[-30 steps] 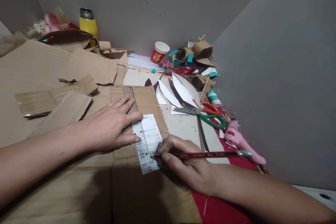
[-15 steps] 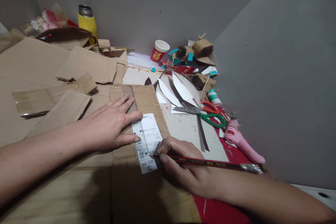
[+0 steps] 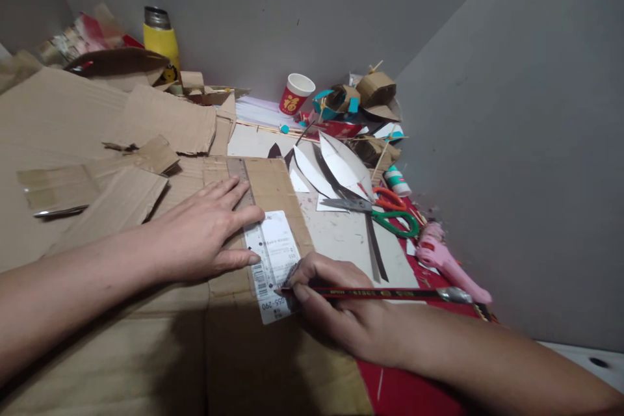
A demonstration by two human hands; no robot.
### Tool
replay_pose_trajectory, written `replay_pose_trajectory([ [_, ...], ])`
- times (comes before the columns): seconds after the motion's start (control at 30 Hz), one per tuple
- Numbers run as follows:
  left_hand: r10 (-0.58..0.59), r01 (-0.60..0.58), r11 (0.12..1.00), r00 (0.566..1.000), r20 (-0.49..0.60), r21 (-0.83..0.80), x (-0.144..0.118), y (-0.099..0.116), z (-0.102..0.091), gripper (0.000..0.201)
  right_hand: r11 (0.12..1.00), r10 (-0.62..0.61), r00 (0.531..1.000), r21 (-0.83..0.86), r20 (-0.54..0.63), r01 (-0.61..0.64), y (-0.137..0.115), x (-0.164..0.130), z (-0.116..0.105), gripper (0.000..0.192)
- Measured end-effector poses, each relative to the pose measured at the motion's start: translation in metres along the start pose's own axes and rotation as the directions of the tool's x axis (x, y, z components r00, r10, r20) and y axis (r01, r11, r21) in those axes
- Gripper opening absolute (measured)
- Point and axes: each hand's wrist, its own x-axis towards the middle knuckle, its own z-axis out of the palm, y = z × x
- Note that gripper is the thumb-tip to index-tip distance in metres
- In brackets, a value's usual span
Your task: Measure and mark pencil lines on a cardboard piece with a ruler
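Note:
My left hand (image 3: 212,224) lies flat with its fingers spread, pressing a clear ruler (image 3: 238,171) onto a brown cardboard sheet (image 3: 275,185). The ruler runs along the left side of a white printed label (image 3: 280,234) stuck on the cardboard. A dark red pencil (image 3: 380,294) is pinched in my right hand (image 3: 336,312), its tip down at the label's lower part, close to the ruler's edge. The pencil's silvery end points to the right. Part of the ruler is hidden under my left fingers.
Scissors (image 3: 370,207), white paper leaf shapes (image 3: 341,166) and a pink glue gun (image 3: 451,263) lie to the right. Behind stand a red paper cup (image 3: 296,96) and a yellow bottle (image 3: 162,42). Loose cardboard pieces (image 3: 168,120) cover the left side.
The pencil tip has shifted slightly left towards the ruler, and the pencil's back end has swung up and left a little. My left hand and the ruler stay in place.

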Motion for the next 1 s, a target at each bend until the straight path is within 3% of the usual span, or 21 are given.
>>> replay_pose_trajectory([
  [0.3,-0.003,0.003,1.000,1.000,0.000,-0.010,0.001,0.000,-0.001,0.058,0.999,-0.044,0.999,-0.012,-0.005,0.044,-0.002,0.001,0.000,0.016],
  [0.53,-0.009,0.009,1.000,1.000,0.006,-0.008,-0.001,0.002,-0.001,0.056,0.986,-0.139,0.990,0.088,-0.036,0.142,-0.005,-0.001,0.008,0.008],
  [1.0,-0.021,0.021,1.000,1.000,0.014,-0.012,-0.001,0.003,-0.002,0.057,0.994,-0.108,0.994,0.028,0.028,0.107,-0.003,0.002,0.018,0.010],
])
